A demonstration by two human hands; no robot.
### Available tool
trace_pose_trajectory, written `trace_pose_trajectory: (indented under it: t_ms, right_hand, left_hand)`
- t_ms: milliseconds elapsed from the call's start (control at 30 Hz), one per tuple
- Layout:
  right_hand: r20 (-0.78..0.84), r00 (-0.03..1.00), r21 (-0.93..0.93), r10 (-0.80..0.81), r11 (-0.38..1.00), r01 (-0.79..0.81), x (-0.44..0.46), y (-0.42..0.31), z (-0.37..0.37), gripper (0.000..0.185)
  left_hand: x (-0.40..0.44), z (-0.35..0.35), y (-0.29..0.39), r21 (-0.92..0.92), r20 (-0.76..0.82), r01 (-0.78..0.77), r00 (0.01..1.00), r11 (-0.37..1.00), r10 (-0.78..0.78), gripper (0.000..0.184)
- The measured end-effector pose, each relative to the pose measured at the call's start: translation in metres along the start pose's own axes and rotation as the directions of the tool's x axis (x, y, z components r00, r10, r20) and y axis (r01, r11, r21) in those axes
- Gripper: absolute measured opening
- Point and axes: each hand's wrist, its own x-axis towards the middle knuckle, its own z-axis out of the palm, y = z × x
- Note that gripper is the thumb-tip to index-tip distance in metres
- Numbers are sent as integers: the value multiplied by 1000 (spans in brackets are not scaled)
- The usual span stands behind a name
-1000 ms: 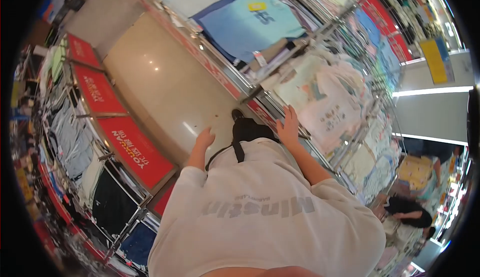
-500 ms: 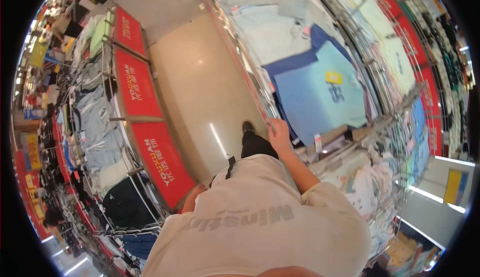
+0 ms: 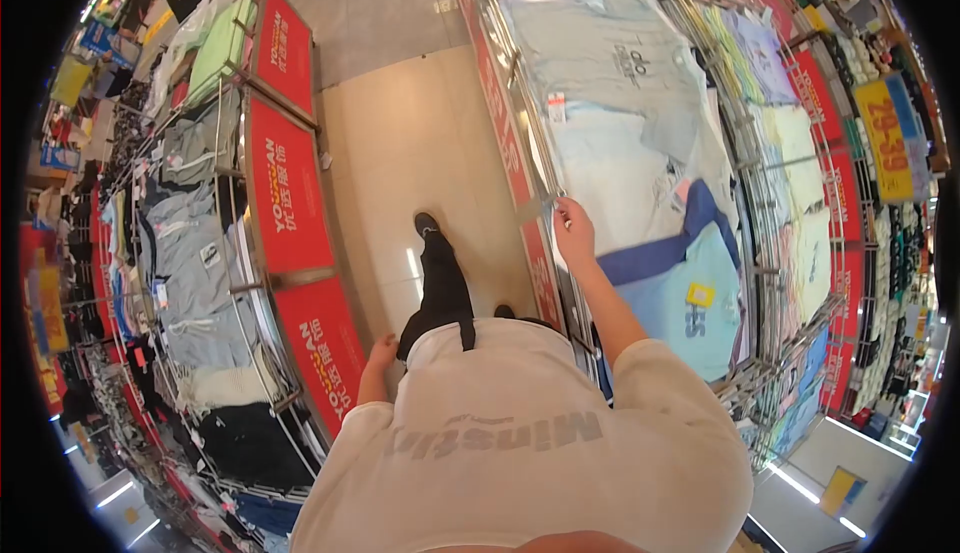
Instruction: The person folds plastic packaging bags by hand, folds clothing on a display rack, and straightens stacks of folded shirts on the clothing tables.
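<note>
The person's right hand (image 3: 573,233) was at the metal rail (image 3: 541,153) of the right-hand display rack, fingers bent; whether they gripped it could not be told. Half a second earlier it was level with the blue shirt (image 3: 655,313); now it had moved farther along, beside a white garment (image 3: 590,215), the blue shirt lying by the forearm. The left hand (image 3: 382,355), mostly hidden earlier, now showed beside the dark trousers (image 3: 440,288), its closure unclear. The right-hand rack also held a grey shirt (image 3: 620,58); the left-hand rack, fronted by red panels (image 3: 287,173), held grey garments (image 3: 195,253), a black one and green ones (image 3: 222,48).
</note>
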Motion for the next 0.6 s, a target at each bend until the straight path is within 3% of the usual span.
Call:
trace_pose_trajectory:
  t_ms: [33,67,133,200,267,367,433,500,533,600]
  right_hand:
    - [65,998,17,22,1000,-23,21,-5,17,26]
    - [87,996,1,2,1000,-2,40,-10,36,25]
    - [130,991,-31,-26,999,30,69,-20,74,25]
    - [224,973,-94,-51,993,73,97,-34,105,26]
    - [342,937,-142,-76,981,131,125,-46,131,27]
    - [429,902,-222,-50,962,159,185,-86,162,26]
    - [410,904,-265,-116,934,240,220,-94,180,25]
    - [338,941,-169,5,984,56,253,-102,199,25]
    - [307,949,-113,67,993,-33,271,-105,209,25]
    - [301,949,-124,90,991,-55,307,-103,224,26]
  left_hand:
    - [27,-8,-14,-80,165,224,964,971,-209,37]
    - [52,-17,-20,-115,340,443,859,889,-383,40]
    - [87,-35,-11,173,334,157,919,972,-208,44]
    - [121,-62,10,167,298,93,944,982,-140,47]
    - [153,-83,35,-149,198,243,957,959,-212,49]
    - [233,-133,86,-68,210,240,952,968,-221,51]
    - [289,-174,127,180,179,83,977,980,-116,52]
    - [336,-223,192,293,179,-8,983,956,-47,53]
    - [365,-243,221,278,136,-38,991,960,0,51]
    - [412,-274,278,178,51,-79,996,981,71,48]
